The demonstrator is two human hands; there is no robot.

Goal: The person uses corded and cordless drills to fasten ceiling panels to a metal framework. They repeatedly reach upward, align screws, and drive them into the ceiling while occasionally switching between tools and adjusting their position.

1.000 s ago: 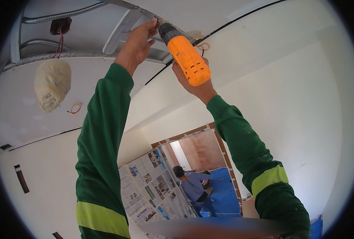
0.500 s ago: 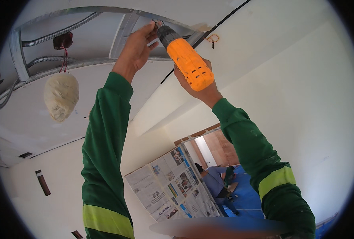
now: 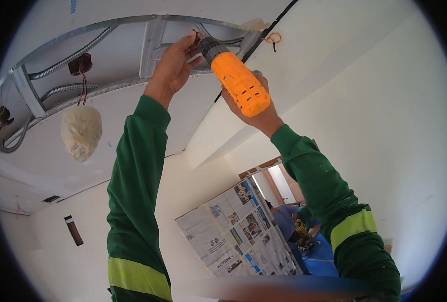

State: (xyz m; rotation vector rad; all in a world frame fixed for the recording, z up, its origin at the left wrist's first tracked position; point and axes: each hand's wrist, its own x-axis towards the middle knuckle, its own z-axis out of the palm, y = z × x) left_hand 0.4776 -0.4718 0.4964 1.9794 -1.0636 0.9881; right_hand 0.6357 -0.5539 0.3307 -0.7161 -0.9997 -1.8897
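An orange and black cordless drill (image 3: 239, 83) is raised to the ceiling, its chuck pointing up and left. My right hand (image 3: 264, 120) is wrapped round its grip, partly hidden behind the drill body. Beside the drill tip, my left hand (image 3: 173, 68) pinches with thumb and forefinger at something too small to make out; its other fingers are bent next to the chuck. Both hands are at a long ceiling opening framed by metal channel (image 3: 155, 43). The drill tip is close to the frame's far edge.
Flexible metal conduits (image 3: 77, 58) run inside the opening. Left of my arm a wrapped, pale bundle (image 3: 81, 133) hangs on red wires from a dark box (image 3: 80, 64). An orange wire loop (image 3: 272, 38) hangs at right. Below are a newspaper-covered panel (image 3: 233, 231) and a person (image 3: 286, 221) on blue sheeting.
The view has shifted, so the ceiling opening and panel sit slightly lower in it. My hands and the drill keep nearly the same position together. The person below has changed posture.
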